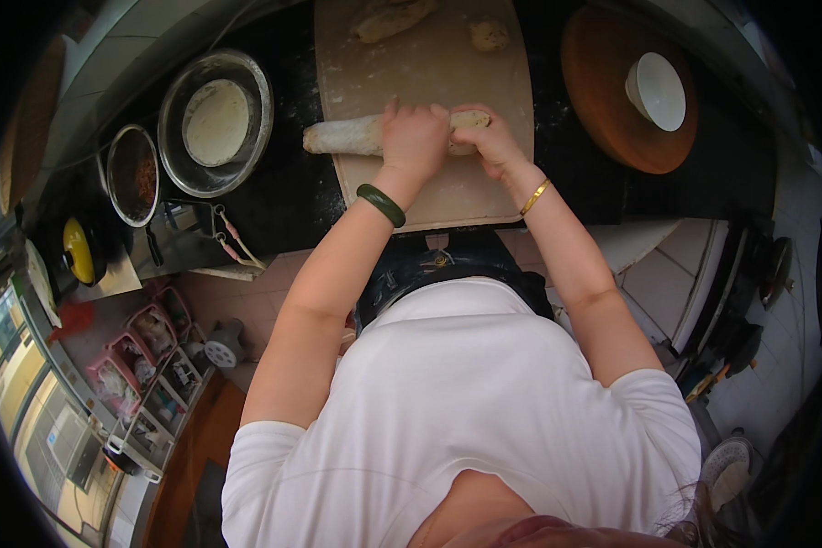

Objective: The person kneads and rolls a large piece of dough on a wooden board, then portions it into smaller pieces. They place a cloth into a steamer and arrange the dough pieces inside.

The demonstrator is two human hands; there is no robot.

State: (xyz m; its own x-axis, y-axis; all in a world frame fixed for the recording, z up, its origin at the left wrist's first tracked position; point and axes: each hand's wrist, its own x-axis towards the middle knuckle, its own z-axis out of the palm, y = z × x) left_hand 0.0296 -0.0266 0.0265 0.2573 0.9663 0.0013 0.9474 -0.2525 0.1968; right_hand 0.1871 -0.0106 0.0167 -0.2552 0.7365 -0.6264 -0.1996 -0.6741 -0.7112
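Observation:
A long roll of dough, dusted white with flour, lies crosswise over the beige board. Its left end sticks out past the board's edge and looks browner at the tip. My left hand is wrapped over the roll's middle, knuckles up. Around the right end, where yellowish dough with dark specks shows, my right hand curls its thumb and fingers. The two hands nearly touch. Farther up the board are a larger speckled dough piece and a small dough lump.
Left on the black counter stand a metal basin holding a pale floury round and a smaller metal bowl with reddish-brown bits. To the right, a white bowl sits on a round wooden board. A yellow lid is far left.

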